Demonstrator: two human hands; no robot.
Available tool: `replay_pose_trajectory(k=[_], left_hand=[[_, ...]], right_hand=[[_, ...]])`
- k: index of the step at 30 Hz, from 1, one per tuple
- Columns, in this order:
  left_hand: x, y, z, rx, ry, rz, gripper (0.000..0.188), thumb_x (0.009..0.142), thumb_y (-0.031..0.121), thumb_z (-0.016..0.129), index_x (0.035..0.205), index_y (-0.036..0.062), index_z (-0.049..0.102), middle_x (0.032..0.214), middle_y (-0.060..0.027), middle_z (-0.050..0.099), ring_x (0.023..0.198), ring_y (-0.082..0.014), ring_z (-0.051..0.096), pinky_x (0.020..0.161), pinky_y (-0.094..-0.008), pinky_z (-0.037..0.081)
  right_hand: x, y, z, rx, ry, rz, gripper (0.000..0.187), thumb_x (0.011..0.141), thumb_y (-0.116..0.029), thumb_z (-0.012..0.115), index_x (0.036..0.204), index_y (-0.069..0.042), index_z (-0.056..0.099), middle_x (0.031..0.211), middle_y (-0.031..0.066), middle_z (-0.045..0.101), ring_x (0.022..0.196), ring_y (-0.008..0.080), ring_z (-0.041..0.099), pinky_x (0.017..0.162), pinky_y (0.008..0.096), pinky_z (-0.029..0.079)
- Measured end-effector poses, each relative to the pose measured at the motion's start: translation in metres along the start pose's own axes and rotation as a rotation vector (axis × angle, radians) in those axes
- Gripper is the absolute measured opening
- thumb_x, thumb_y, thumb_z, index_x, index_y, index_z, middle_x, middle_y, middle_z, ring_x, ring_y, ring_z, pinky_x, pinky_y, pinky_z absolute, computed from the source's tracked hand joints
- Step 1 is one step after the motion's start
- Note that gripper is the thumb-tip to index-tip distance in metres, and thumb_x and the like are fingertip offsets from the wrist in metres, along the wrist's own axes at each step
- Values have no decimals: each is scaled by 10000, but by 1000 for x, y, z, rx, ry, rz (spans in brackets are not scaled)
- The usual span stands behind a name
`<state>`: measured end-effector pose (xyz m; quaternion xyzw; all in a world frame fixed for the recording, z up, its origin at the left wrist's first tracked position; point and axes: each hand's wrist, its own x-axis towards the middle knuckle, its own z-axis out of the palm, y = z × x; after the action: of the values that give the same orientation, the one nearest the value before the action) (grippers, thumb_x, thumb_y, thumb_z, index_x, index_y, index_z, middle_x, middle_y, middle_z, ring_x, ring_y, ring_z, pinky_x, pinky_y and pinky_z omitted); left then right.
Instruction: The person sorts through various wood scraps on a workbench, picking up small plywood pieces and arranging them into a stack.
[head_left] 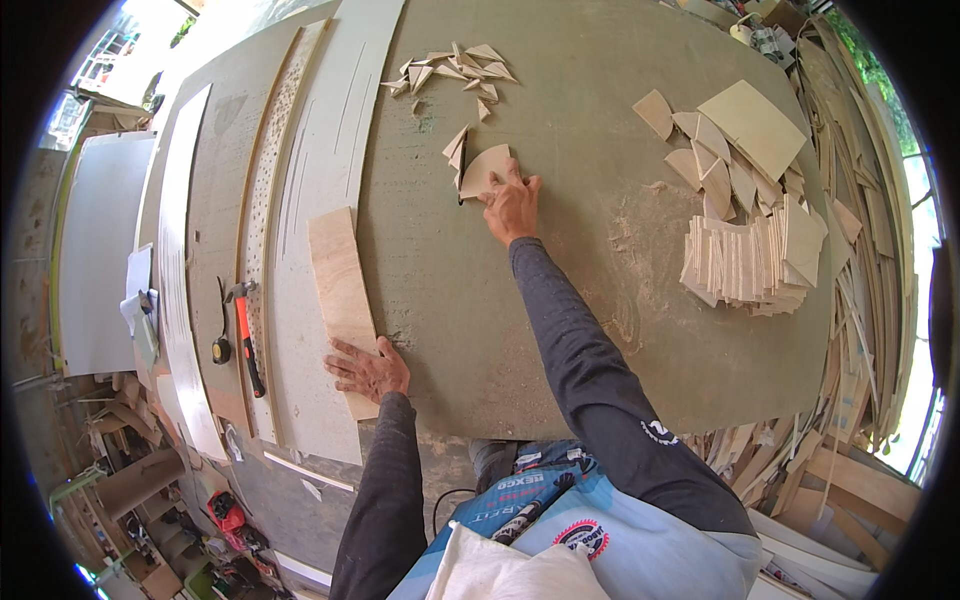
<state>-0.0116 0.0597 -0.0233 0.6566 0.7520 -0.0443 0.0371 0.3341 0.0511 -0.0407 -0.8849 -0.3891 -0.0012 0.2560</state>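
Note:
My right hand (512, 203) reaches far across the grey-green workbench (560, 330). Its fingers press on a fan-shaped plywood piece (480, 168). A dark pencil-like stick (461, 178) lies just left of that piece, beside two small offcuts (456, 145). My left hand (367, 369) lies flat, fingers spread, on the near end of a long plywood strip (340, 290) at the bench's left edge. Neither hand grips anything.
A pile of small triangular offcuts (450, 70) lies at the far side. Fan-shaped pieces (725, 160) and a stack of cut plywood (755, 262) sit at the right. A hammer (246, 335) and a tape measure (221, 349) lie on long boards at the left. Scrap strips (860, 300) crowd the right edge.

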Motion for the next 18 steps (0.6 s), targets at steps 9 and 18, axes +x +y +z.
replay_pose_trajectory(k=[9, 18], left_hand=[[1, -2, 5, 8, 16, 7, 990, 964, 520, 592, 1652, 110, 10, 1671, -293, 92, 1572, -420, 62, 1224, -648, 116], [0, -1, 0, -9, 6, 8, 994, 959, 513, 600, 1652, 105, 16, 1671, -300, 88, 1570, -428, 69, 1221, -652, 120]], right_hand=[[1, -2, 2, -36, 10, 3, 453, 805, -209, 821, 1221, -44, 756, 1449, 221, 560, 1064, 226, 535, 897, 374, 357], [1, -5, -3, 15, 29, 28, 424, 785, -174, 826, 1173, -9, 771, 1434, 118, 531, 1007, 271, 456, 923, 345, 383]])
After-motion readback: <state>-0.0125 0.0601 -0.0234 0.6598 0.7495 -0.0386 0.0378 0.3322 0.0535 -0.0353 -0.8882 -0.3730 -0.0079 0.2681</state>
